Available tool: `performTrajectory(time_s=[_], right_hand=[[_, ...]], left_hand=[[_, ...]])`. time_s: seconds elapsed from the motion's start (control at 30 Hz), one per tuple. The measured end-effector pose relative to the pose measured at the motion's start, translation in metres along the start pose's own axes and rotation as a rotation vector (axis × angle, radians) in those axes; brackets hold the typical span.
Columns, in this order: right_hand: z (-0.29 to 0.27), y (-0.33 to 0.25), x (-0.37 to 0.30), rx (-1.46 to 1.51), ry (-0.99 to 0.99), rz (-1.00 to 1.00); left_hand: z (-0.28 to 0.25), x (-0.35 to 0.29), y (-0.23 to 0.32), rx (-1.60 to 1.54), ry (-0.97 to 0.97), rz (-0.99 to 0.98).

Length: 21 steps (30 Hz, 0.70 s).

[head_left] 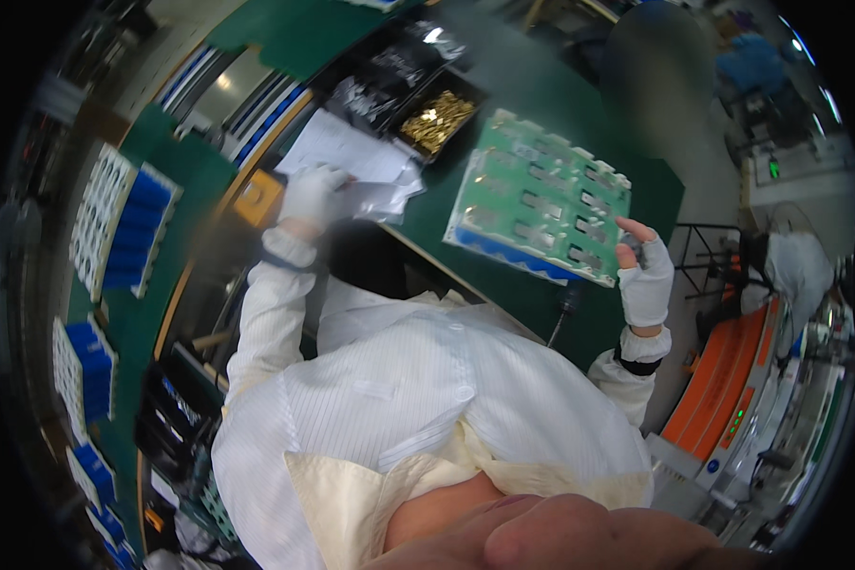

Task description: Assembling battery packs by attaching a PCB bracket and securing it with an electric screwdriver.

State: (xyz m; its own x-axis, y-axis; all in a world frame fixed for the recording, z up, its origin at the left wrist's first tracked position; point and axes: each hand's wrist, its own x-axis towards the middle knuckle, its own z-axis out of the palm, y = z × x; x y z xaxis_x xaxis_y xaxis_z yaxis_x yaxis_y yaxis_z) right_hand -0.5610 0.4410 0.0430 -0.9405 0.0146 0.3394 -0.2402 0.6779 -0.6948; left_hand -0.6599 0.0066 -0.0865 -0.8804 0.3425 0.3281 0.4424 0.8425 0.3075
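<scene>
A battery pack lies on the green table in front of me. Blue cells show under its pale green top plate, which carries rows of metal tabs. At the pack's right edge is my right hand, in a white glove with bare fingertips. Its thumb and forefinger are apart, with a dark patch between them that I cannot make out. My left hand, gloved in white, rests over white paper sheets. Its fingers are curled in beside a clear plastic bag; what they hold, if anything, is hidden.
A black bin of brass-coloured small parts stands beyond the papers, next to black plastic bags. More blue cell packs line a green bench at left. An orange machine is at right. A blurred person is across the table.
</scene>
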Motion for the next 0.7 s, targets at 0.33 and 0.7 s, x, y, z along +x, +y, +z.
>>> performTrajectory(time_s=[0.33, 0.7], right_hand=[[-0.004, 0.04, -0.043, 0.146, 0.402, 0.232], [0.08, 0.097, -0.09, -0.454, 0.071, 0.57]], left_hand=[[-0.09, 0.046, 0.102, -0.419, 0.631, 0.051], [-0.009, 0.062, 0.25, -0.038, -0.025, 0.611]])
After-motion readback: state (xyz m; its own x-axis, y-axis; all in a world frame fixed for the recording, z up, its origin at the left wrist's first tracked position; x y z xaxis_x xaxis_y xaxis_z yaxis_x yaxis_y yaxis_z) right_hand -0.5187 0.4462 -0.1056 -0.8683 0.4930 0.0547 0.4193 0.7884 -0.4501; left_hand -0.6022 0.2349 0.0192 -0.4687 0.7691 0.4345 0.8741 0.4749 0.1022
